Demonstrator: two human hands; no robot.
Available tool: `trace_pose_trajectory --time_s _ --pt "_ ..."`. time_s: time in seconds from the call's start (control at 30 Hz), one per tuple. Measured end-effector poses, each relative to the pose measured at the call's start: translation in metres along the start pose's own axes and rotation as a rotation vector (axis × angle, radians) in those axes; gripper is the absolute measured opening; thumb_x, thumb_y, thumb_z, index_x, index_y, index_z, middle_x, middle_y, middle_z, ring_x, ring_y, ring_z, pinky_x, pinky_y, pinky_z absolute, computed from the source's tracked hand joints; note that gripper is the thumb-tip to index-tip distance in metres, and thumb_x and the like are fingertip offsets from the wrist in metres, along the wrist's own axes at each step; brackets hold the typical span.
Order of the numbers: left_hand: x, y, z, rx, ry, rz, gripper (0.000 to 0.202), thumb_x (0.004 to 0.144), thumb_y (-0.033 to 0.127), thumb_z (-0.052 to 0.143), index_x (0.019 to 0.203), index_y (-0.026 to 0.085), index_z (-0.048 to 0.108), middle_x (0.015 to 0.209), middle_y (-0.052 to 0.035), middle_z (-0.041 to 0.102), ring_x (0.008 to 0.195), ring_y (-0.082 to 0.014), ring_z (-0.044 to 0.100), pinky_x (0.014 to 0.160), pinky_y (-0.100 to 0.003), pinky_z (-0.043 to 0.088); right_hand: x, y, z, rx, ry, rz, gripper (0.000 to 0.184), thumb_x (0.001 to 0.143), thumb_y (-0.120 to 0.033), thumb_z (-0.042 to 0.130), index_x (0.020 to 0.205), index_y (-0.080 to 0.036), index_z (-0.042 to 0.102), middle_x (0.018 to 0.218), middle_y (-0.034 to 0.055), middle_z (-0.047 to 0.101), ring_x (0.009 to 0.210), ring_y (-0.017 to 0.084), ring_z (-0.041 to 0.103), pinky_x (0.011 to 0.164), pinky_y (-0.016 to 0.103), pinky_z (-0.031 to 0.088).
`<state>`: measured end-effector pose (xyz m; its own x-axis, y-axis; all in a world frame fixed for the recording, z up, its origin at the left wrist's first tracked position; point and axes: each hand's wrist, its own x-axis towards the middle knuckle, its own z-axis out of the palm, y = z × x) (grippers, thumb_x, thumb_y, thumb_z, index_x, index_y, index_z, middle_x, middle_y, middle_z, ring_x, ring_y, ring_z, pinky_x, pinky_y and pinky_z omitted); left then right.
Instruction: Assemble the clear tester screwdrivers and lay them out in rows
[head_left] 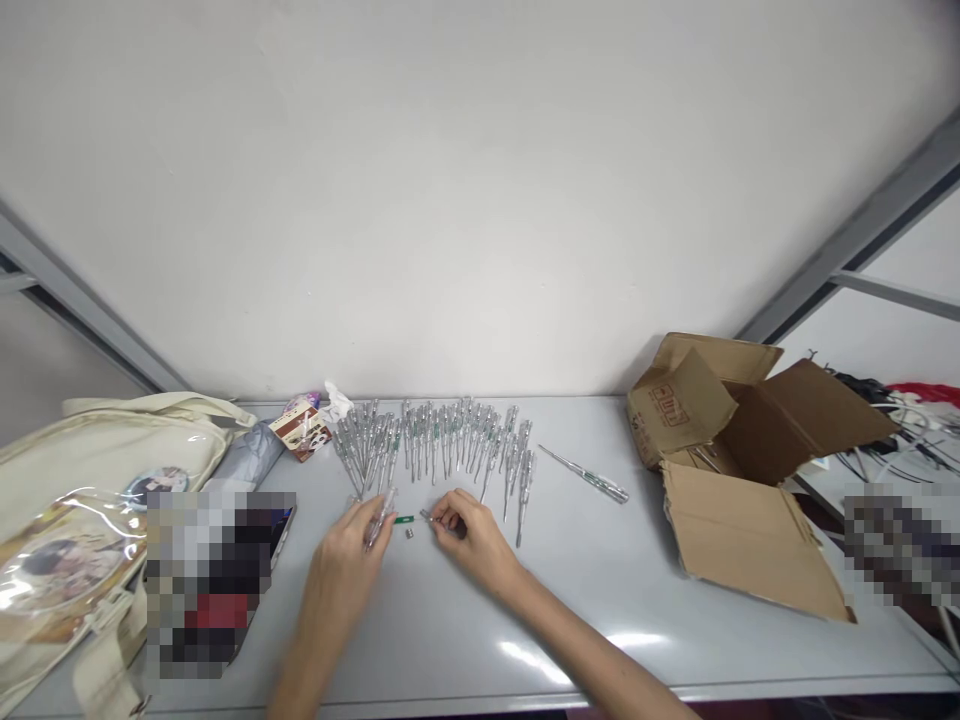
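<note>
L hand (pixel 341 565), lower centre-left of frame, has its grip closed round a clear plastic voltage tester body (pixel 380 520), which stands tilted up out of the fingers. R hand (pixel 472 542), just right of it, has its grip pinched on a small metal part (pixel 426 515); too small to tell exactly what it is. Hands are near each other, not touching.

Btwn the hands, on the grey surface (pixel 420 640), lie a small green piece (pixel 403 519) and a short metal cylinder (pixel 410 534), just apart from each other.

Just above the hands, a fan-shaped row of approx identical clear voltage testers (pixel 435 440) w/ green parts and metal shafts runs across upper centre of the surface, mostly lying side by side, some overlapping. One more tester (pixel 585 477) lies alone to the right, well apart from the row.

Right of frame: open cardboard box (pixel 742 435), flaps spread, one flap (pixel 750 540) lying toward the front of the surface. Tangled wires (pixel 896 440) sit further right, beyond the surface.

Left of frame: cream tote bag (pixel 97 470) w/ round badge (pixel 156 486) and clear pouch (pixel 64 565), part hidden by a pixelated patch (pixel 217 580). Upper left of the row: small printed carton (pixel 302 428), white tissue (pixel 337 402), and grey folded item (pixel 251 455).
</note>
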<state>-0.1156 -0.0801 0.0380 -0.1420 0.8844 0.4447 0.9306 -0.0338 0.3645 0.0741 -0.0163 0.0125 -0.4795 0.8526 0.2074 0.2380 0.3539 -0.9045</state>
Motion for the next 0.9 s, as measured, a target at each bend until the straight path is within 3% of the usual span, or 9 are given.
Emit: trace_pose_trajectory --time_s 0.23,0.5,0.73,0.9 --pt "-0.024 0.006 0.026 0.122 0.011 -0.167 0.037 0.097 0.035 0.038 0.114 0.014 0.064 0.098 -0.0106 0.067 0.078 -0.0228 0.067 0.064 -0.033 0.052 -0.001 -0.004 0.002 -0.029 0.001 -0.006 0.019 0.077 -0.003 0.056 0.084 -0.020 0.060 0.084 0.0003 0.058 0.075 0.013 0.056 0.068 0.024 0.044" --pt "-0.024 0.007 0.028 0.162 0.011 -0.106 0.043 0.100 0.036 0.033 0.121 0.012 0.062 0.091 -0.0096 0.061 0.082 -0.0232 0.064 0.064 -0.033 0.052 0.003 0.002 0.017 0.052 -0.054 -0.058 0.020 0.078 -0.003 0.055 0.087 -0.020 0.060 0.084 0.0001 0.060 0.076 0.013 0.058 0.071 0.025 0.048" --pt "-0.038 0.012 0.024 0.140 0.037 -0.126 0.046 0.098 0.048 0.037 0.125 0.015 0.054 0.102 -0.0119 0.060 0.095 -0.0271 0.060 0.077 -0.039 0.053 0.013 -0.004 0.017 0.017 -0.021 -0.035 0.017 0.079 -0.004 0.055 0.086 -0.020 0.058 0.091 0.0012 0.054 0.074 0.012 0.054 0.070 0.025 0.048" --pt "-0.049 0.021 0.020 0.180 0.091 -0.046 0.056 0.094 0.055 0.042 0.134 0.016 0.050 0.112 -0.0146 0.055 0.101 -0.0292 0.055 0.082 -0.042 0.050 0.019 -0.006 0.019 -0.005 -0.041 -0.025 0.019 0.077 -0.002 0.056 0.085 -0.020 0.058 0.085 -0.0004 0.052 0.071 0.012 0.052 0.065 0.024 0.044"
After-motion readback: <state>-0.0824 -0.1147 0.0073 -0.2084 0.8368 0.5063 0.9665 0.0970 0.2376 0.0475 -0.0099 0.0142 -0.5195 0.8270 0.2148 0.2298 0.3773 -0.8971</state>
